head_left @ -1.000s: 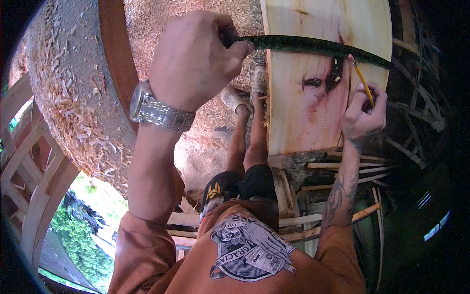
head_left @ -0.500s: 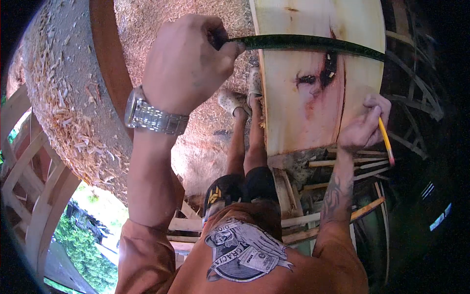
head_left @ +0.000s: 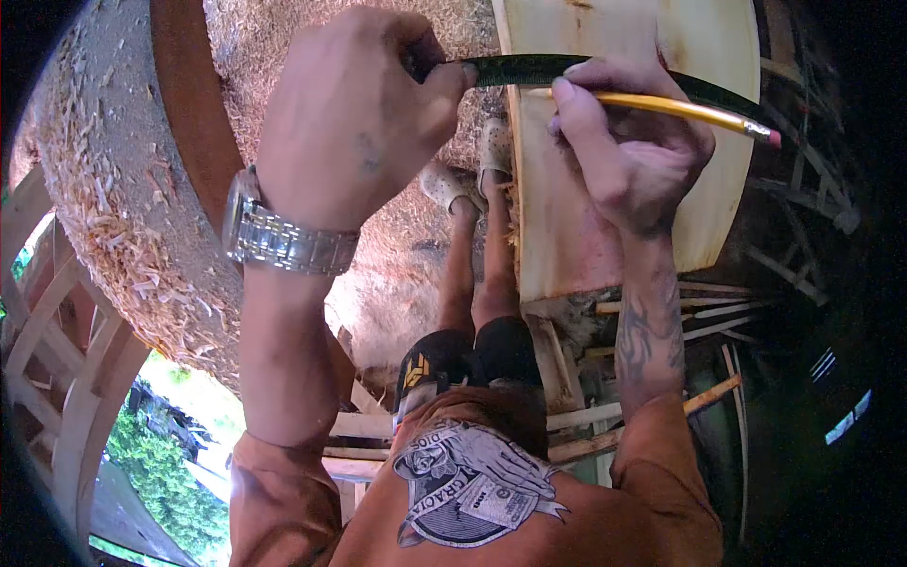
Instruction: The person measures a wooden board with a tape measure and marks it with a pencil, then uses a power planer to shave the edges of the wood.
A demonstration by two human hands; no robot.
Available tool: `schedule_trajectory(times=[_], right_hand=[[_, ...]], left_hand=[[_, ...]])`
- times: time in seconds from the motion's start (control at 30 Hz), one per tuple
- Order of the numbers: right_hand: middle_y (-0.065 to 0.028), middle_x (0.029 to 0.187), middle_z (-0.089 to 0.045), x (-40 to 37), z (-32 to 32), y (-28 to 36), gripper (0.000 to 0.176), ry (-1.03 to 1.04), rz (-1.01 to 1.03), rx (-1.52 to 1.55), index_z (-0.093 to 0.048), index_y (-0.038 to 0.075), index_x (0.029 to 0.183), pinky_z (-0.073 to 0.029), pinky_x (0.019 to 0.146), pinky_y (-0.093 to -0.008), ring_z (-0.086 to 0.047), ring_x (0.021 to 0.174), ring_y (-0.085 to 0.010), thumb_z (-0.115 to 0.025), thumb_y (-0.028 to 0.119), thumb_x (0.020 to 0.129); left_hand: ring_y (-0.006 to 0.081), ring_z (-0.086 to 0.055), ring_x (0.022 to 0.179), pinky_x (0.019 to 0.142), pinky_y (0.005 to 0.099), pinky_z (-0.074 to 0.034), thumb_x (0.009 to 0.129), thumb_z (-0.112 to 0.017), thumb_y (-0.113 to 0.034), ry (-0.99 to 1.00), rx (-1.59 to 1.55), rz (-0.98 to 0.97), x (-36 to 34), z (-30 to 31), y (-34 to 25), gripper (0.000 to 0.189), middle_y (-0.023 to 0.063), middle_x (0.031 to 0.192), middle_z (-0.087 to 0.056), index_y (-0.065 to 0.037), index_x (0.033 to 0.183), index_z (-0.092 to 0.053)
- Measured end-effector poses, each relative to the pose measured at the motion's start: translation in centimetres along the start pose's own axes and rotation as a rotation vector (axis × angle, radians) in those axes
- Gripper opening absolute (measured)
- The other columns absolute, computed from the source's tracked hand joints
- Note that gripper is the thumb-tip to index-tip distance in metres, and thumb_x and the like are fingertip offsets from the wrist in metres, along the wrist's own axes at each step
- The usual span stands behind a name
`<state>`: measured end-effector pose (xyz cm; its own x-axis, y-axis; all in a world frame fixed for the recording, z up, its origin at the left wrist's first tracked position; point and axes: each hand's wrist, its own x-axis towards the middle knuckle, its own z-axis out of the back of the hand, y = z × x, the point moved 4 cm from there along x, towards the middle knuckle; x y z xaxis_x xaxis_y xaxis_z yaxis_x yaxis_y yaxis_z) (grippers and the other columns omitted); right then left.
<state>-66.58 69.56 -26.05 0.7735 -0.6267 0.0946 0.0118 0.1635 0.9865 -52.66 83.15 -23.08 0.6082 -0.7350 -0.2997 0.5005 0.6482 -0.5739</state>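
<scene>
A dark green ruler (head_left: 529, 69) lies across a pale wooden board (head_left: 557, 217) with a reddish stain. My left hand (head_left: 364, 123), with a metal watch on its wrist, pinches the ruler's end just beyond the board's left edge. Over the board, my right hand (head_left: 633, 142) is closed around a yellow pencil (head_left: 661, 102). The pencil's tip points left, beside the ruler near the board's left edge, and its pink eraser points right. Part of the ruler is hidden behind my right hand.
A curved surface strewn with wood shavings (head_left: 142, 255) is at the left, beside a brown curved beam (head_left: 194, 104). Wooden strips (head_left: 586, 416) lie below the board. My feet in light clogs (head_left: 444, 186) stand on shavings. Curved wooden frames (head_left: 85, 378) rise at the far left.
My right hand has moved up and left from the board's lower right onto the ruler, turning the pencil leftward. My left hand and the ruler have shifted slightly upward in view.
</scene>
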Motion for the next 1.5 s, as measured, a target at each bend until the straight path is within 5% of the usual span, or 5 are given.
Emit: schedule_trajectory(times=[0.83,1.13,1.23,1.33,1.5], right_hand=[[-0.0076,0.080,-0.067,0.1,0.2,-0.7,0.012,0.114,0.044,-0.043,-0.068,-0.003,0.090,-0.052,0.058,-0.0210,-0.065,0.064,-0.0107,-0.067,-0.013,0.083],[-0.0074,0.077,-0.065,0.1,0.1,-0.4,0.012,0.091,0.034,-0.039,-0.069,-0.004,0.089,-0.052,0.057,-0.0207,-0.064,0.062,-0.0108,-0.067,-0.013,0.081],[-0.0075,0.078,-0.065,-0.2,0.0,-0.5,0.012,0.073,0.039,-0.043,-0.070,-0.004,0.090,-0.053,0.058,-0.0213,-0.065,0.063,-0.0114,-0.067,-0.013,0.082],[-0.0075,0.079,-0.066,0.1,0.4,-0.7,0.012,0.137,0.090,-0.054,-0.070,-0.005,0.091,-0.054,0.059,-0.0219,-0.066,0.065,-0.0119,-0.067,-0.013,0.083],[-0.0071,0.078,-0.066,-0.3,0.0,-0.3,0.009,0.056,0.023,-0.105,-0.069,-0.004,0.089,-0.054,0.060,-0.0218,-0.066,0.066,-0.0116,-0.068,-0.012,0.084]], left_hand=[[0.0132,-0.054,0.050,0.050,0.0314,-0.042,0.088,-0.073,-0.026,0.120,-0.062,0.123,0.5,0.4,-0.4,0.030,0.0093,0.057,-0.059,0.003,0.080,-0.069],[0.0121,-0.056,0.053,0.053,0.0304,-0.045,0.088,-0.074,-0.027,0.106,-0.023,0.109,0.5,0.4,-0.3,0.030,0.0104,0.060,-0.061,0.002,0.081,-0.069],[0.0117,-0.051,0.052,0.052,0.0309,-0.042,0.088,-0.074,-0.026,0.005,-0.002,-0.038,0.3,-0.2,0.4,0.030,0.0086,0.058,-0.058,0.002,0.080,-0.069],[0.0144,-0.049,0.050,0.051,0.0319,-0.040,0.089,-0.073,-0.027,0.067,-0.036,0.099,0.4,0.1,-0.2,0.031,0.0094,0.057,-0.056,0.002,0.080,-0.069],[0.0181,-0.051,0.049,0.051,0.0346,-0.042,0.089,-0.071,-0.026,0.080,-0.014,0.031,0.4,0.1,-0.2,0.030,0.0121,0.057,-0.056,0.002,0.079,-0.068]])
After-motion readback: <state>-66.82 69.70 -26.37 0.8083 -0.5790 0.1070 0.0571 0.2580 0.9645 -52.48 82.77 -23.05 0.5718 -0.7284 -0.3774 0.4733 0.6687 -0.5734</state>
